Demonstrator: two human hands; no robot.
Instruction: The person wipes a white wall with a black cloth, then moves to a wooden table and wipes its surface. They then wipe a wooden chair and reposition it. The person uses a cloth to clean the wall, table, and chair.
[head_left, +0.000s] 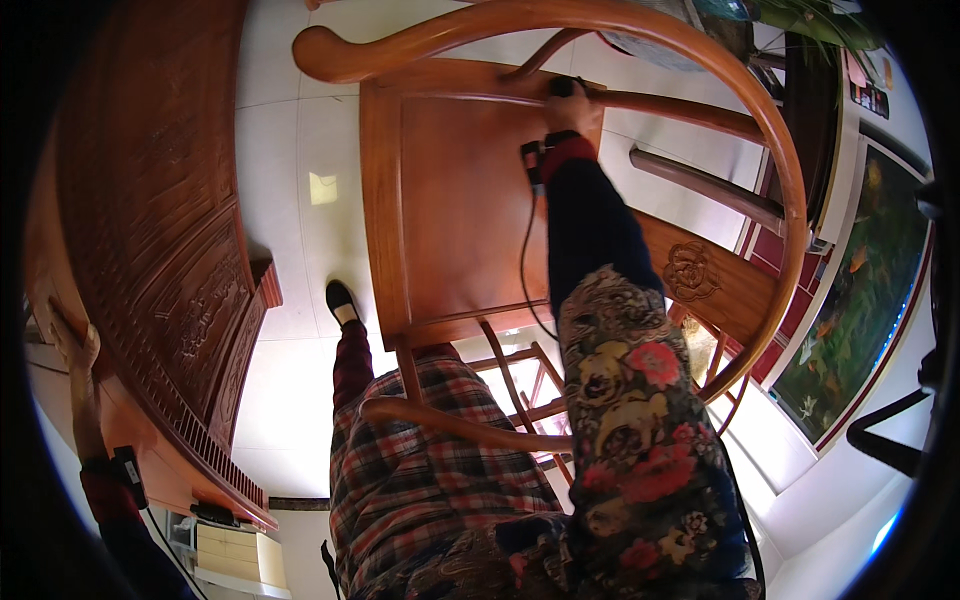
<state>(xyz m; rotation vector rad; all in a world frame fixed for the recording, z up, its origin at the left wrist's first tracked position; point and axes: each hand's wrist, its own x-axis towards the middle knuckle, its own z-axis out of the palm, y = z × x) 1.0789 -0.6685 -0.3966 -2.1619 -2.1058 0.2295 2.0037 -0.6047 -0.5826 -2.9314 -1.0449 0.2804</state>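
My right hand (571, 112) reaches over the wooden seat (472, 202) of a round-backed armchair, near the back corner where a post meets the seat. A small black item (562, 86) shows at its fingers; what it is cannot be made out. The chair's curved armrest rail (780, 150) passes around my right arm, and its back splat (690, 270) bears a carved flower. At the far left, my left hand (75, 345) lies against the edge of a carved wooden table (150, 187), thumb apart from the fingers and nothing seen in it. Each wrist wears a cabled device.
On the right stands a lit panel with fish (855, 292). Green leaves (817, 22) hang at the top right. A wooden chair frame (525, 375) is below the seat. Pale boxes (240, 555) sit at lower left. Glossy tiles (277, 172) cover the floor.
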